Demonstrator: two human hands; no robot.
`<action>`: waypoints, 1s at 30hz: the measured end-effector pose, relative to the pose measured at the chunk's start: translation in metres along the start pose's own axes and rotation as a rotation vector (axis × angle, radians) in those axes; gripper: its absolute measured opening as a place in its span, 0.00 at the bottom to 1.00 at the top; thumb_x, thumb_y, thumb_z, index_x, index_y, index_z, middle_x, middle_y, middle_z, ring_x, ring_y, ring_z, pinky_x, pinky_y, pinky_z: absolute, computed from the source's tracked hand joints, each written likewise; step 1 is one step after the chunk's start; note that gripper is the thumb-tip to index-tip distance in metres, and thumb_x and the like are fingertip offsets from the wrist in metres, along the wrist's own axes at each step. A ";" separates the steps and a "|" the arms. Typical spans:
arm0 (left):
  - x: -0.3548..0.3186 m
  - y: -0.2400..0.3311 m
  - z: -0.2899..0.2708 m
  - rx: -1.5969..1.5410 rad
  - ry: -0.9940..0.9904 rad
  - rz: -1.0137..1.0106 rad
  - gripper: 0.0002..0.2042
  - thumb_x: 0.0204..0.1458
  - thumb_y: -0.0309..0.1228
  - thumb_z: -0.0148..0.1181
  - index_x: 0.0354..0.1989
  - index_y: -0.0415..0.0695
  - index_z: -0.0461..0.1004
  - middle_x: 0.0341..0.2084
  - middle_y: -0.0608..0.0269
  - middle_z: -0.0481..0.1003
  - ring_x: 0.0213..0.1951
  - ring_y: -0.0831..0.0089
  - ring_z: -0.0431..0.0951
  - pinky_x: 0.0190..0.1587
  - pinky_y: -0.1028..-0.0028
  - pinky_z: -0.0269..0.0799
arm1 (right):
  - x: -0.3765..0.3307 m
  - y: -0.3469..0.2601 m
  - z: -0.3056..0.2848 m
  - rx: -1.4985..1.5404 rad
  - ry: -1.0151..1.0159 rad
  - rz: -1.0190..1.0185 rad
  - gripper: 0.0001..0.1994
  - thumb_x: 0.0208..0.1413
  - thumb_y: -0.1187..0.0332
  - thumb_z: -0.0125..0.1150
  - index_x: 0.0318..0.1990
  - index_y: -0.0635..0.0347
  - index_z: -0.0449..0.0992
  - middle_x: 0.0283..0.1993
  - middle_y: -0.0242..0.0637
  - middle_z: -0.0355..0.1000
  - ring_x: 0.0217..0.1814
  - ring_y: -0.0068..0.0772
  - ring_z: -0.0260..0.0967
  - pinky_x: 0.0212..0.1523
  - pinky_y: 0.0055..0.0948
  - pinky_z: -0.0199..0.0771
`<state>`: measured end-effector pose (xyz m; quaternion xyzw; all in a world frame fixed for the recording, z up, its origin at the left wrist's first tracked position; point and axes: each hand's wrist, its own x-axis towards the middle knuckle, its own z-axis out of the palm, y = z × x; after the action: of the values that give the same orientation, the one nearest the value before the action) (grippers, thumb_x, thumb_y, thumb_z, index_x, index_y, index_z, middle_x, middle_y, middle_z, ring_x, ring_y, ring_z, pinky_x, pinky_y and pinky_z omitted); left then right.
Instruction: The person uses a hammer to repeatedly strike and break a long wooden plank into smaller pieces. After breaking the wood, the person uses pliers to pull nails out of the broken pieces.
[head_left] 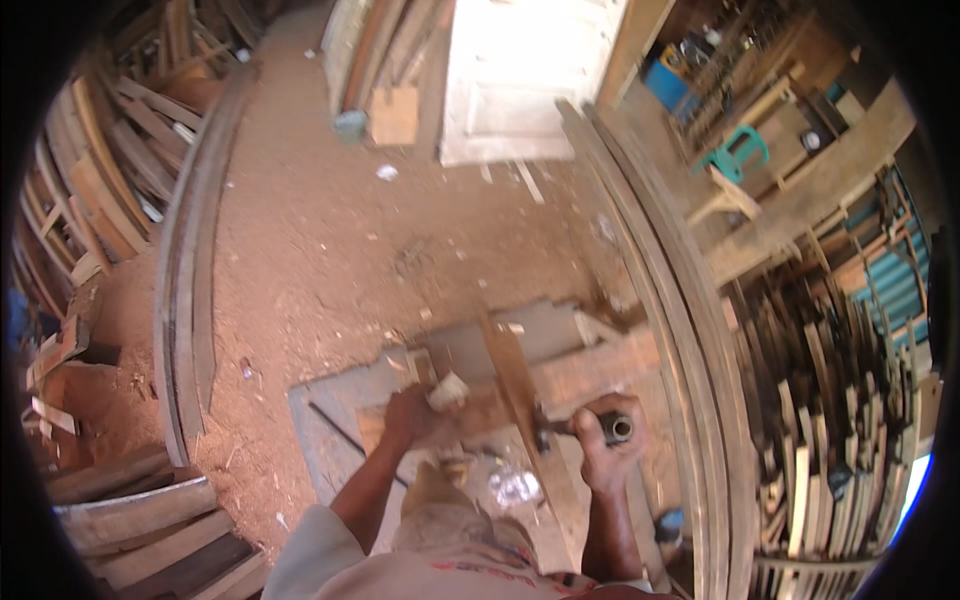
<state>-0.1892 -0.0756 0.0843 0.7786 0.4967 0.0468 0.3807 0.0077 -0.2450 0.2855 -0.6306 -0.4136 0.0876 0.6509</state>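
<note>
Open way in over the bench's far-left corner; the middle and right side are crowded.
Past the far edge of the bench (345, 392), bare floor (320, 300) with scattered scraps leaves wide room. At the left edge, only a thin dark rod (337, 428) lies across the approach. Mid-bench, a narrow brown board (511, 372) juts over the far edge, blocking sideways passage between the left hand (405, 415) and the right hand (606, 458). Along the right edge, long beams (690, 340) form a barrier running well past the far-right corner.
</note>
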 end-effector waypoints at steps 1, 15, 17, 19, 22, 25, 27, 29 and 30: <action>0.002 0.014 -0.006 0.017 -0.046 0.016 0.40 0.43 0.68 0.68 0.50 0.40 0.82 0.44 0.44 0.83 0.49 0.49 0.83 0.53 0.56 0.78 | 0.006 -0.008 0.002 0.078 0.029 0.019 0.13 0.65 0.65 0.64 0.32 0.60 0.68 0.23 0.36 0.70 0.24 0.25 0.69 0.27 0.26 0.69; 0.007 -0.023 0.008 -0.022 0.150 -0.010 0.34 0.54 0.63 0.65 0.49 0.39 0.82 0.38 0.44 0.84 0.44 0.50 0.85 0.47 0.57 0.79 | -0.030 0.009 -0.056 0.430 0.135 0.195 0.16 0.67 0.61 0.52 0.25 0.53 0.66 0.16 0.29 0.59 0.16 0.24 0.55 0.20 0.29 0.56; 0.017 -0.051 0.033 0.052 0.298 0.065 0.39 0.51 0.68 0.62 0.50 0.39 0.81 0.42 0.38 0.83 0.48 0.41 0.83 0.51 0.53 0.77 | -0.060 0.005 -0.113 0.706 0.244 0.107 0.15 0.65 0.62 0.52 0.24 0.53 0.63 0.15 0.29 0.56 0.16 0.24 0.53 0.21 0.29 0.54; 0.008 -0.037 0.025 0.076 0.207 -0.021 0.34 0.55 0.63 0.64 0.50 0.40 0.81 0.40 0.42 0.84 0.47 0.46 0.84 0.50 0.56 0.77 | -0.078 0.000 -0.131 0.464 0.459 0.014 0.15 0.64 0.62 0.54 0.25 0.54 0.63 0.15 0.30 0.56 0.15 0.25 0.53 0.23 0.31 0.56; 0.014 -0.017 0.010 0.069 0.099 -0.012 0.38 0.54 0.63 0.64 0.59 0.38 0.75 0.50 0.36 0.80 0.55 0.44 0.80 0.56 0.54 0.75 | -0.099 0.014 -0.153 0.527 0.503 0.000 0.17 0.67 0.57 0.54 0.29 0.56 0.64 0.16 0.33 0.57 0.16 0.30 0.55 0.28 0.38 0.63; 0.012 -0.026 0.019 0.061 0.246 0.221 0.39 0.56 0.56 0.65 0.67 0.39 0.66 0.59 0.37 0.74 0.61 0.41 0.74 0.61 0.50 0.70 | -0.111 0.005 -0.143 0.513 0.511 -0.019 0.18 0.68 0.54 0.55 0.31 0.58 0.64 0.17 0.35 0.58 0.17 0.33 0.57 0.30 0.41 0.66; 0.005 -0.011 0.017 0.332 0.399 0.507 0.37 0.56 0.52 0.67 0.68 0.40 0.66 0.60 0.39 0.72 0.62 0.40 0.71 0.63 0.47 0.67 | -0.131 0.004 -0.140 0.520 0.522 -0.041 0.18 0.68 0.55 0.56 0.32 0.59 0.65 0.18 0.37 0.62 0.19 0.35 0.62 0.32 0.42 0.69; 0.005 0.012 0.022 0.375 0.457 0.714 0.36 0.55 0.48 0.68 0.68 0.40 0.65 0.60 0.41 0.71 0.62 0.39 0.70 0.64 0.45 0.64 | -0.143 0.001 -0.136 0.512 0.519 -0.031 0.18 0.68 0.56 0.57 0.33 0.60 0.66 0.19 0.37 0.64 0.20 0.35 0.64 0.34 0.44 0.72; 0.001 0.023 0.028 0.292 0.414 0.772 0.36 0.54 0.47 0.69 0.67 0.40 0.65 0.59 0.42 0.71 0.62 0.39 0.69 0.64 0.45 0.63 | -0.148 0.000 -0.134 0.504 0.511 -0.018 0.18 0.68 0.55 0.58 0.33 0.60 0.67 0.20 0.37 0.65 0.21 0.35 0.66 0.36 0.45 0.73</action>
<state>-0.1590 -0.0949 0.0786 0.9263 0.2373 0.2692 0.1145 -0.0008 -0.4394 0.2409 -0.4480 -0.2084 0.0204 0.8692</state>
